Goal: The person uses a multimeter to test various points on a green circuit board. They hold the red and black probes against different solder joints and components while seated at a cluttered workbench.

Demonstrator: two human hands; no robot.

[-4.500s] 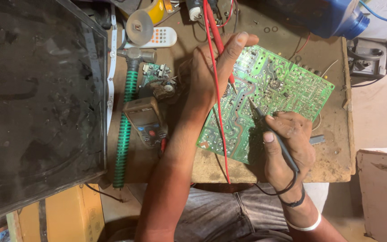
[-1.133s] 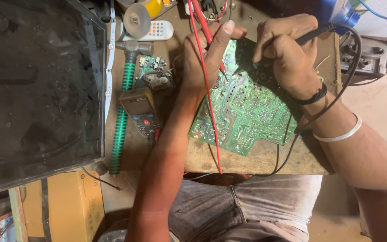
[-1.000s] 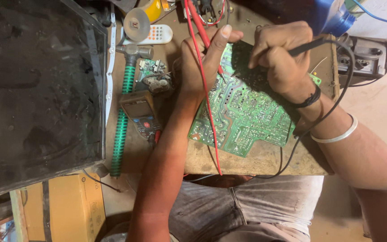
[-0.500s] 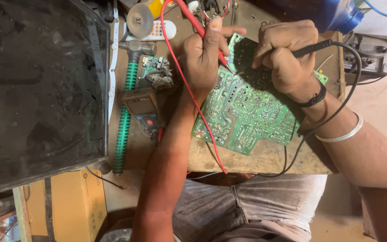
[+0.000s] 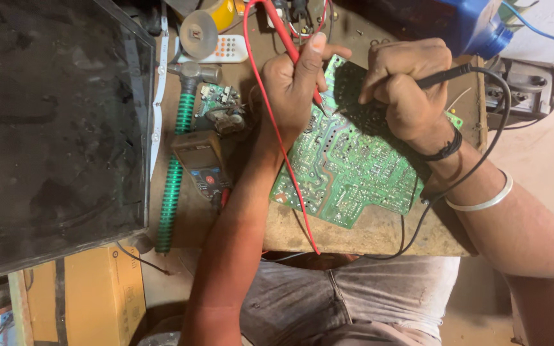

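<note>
A green circuit board [image 5: 354, 173] lies solder side up on a small wooden table [image 5: 379, 234]. My left hand [image 5: 293, 86] grips a red test probe [image 5: 293, 51], its tip touching the board's upper left part. My right hand [image 5: 405, 90] grips a black test probe [image 5: 447, 74] over the board's upper edge; its tip is hidden under my fingers. Red and black leads run down across the board. A brown multimeter [image 5: 201, 163] sits on the table left of my left forearm.
A hammer with a green coiled handle [image 5: 176, 173] lies by the meter. A small green board with parts [image 5: 222, 109], a white remote [image 5: 226, 48] and a tape roll [image 5: 197, 32] lie above. A dark flat screen [image 5: 52, 128] fills the left. A blue container [image 5: 463, 22] stands at the top right.
My right hand has moved from the board's lower edge up to its top edge with the black probe. My left hand went from resting flat to gripping the red probe on the board.
</note>
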